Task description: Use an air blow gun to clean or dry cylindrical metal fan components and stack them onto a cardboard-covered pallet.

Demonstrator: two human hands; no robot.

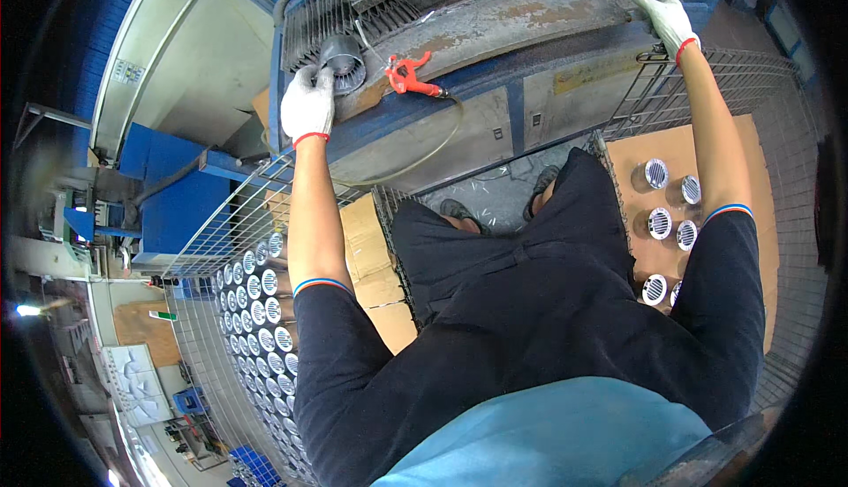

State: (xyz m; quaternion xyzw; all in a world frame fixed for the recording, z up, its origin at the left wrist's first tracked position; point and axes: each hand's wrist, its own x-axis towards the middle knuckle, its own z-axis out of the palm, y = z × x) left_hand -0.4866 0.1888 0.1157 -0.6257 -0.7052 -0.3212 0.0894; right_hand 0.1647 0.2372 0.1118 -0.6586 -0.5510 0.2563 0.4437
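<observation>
My left hand (pixel 307 107), in a white knit glove, grips the left side of a grey metal cylinder (pixel 342 52) with a slotted end. The cylinder rests at the left end of the machine's worn metal ledge (pixel 503 29). Right of it, an orange air blow gun (pixel 412 74) lies over the ledge's front edge, its thin hose hanging in a loop. At the ledge's far right end is my right hand (pixel 664 19), also gloved. Its fingers stretch leftward onto the machine's edge, and no object shows in them; the fingertips are partly hidden.
At the left, a wire cage (pixel 199 328) holds many metal cylinders (pixel 269 310) with slotted ends. On the right, another wire cage (pixel 777 133) has several such cylinders (pixel 658 222) standing on cardboard (pixel 751 178). The machine's blue-framed cabinet (pixel 424 138) faces my legs.
</observation>
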